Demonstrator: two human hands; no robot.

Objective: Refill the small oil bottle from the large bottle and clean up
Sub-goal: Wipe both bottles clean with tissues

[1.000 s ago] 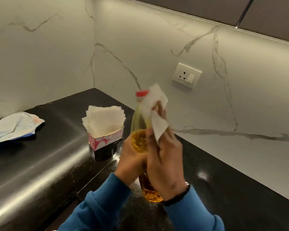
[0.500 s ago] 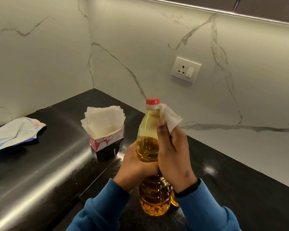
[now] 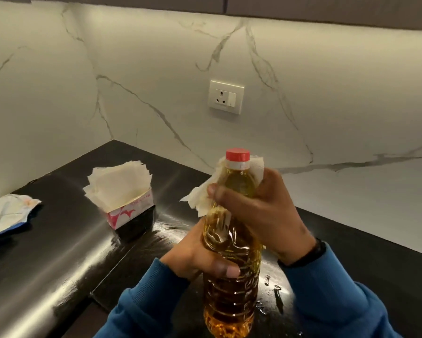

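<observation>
While the left hand [image 3: 200,259] clamps the large bottle [image 3: 231,252] round its midsection, the right hand [image 3: 258,211] wraps a white tissue [image 3: 200,198] round the shoulder just under the red cap [image 3: 237,154]. Fingers of both are curled tight: left on bare plastic, right on tissue plus bottle.

Bottle sits at 6 o'clock in frame, upright or close to it, base over the black counter [image 3: 58,252]; can't tell if it's resting or lifted. Cap is on.

Judgement: cleanup phase, wiping oil film off the neck and shoulder. Low grip steadies the body so the upper hand can twist or slide without the bottle turning. Tissue wrapped round, not dabbed, covers the whole circumference in one pass.

Droplets [image 3: 273,289] on the counter at 5 o'clock, just beside the base, probably oil; they'll need a wipe too.

Napkin box [image 3: 124,198] at 9 o'clock, within reach for a fresh sheet. Crumpled wrapper [image 3: 7,213] far out at 9, well apart. Wall socket [image 3: 226,97] at 12.

Small oil bottle: not in view.

Risk: oily plastic, slippery grip.
</observation>
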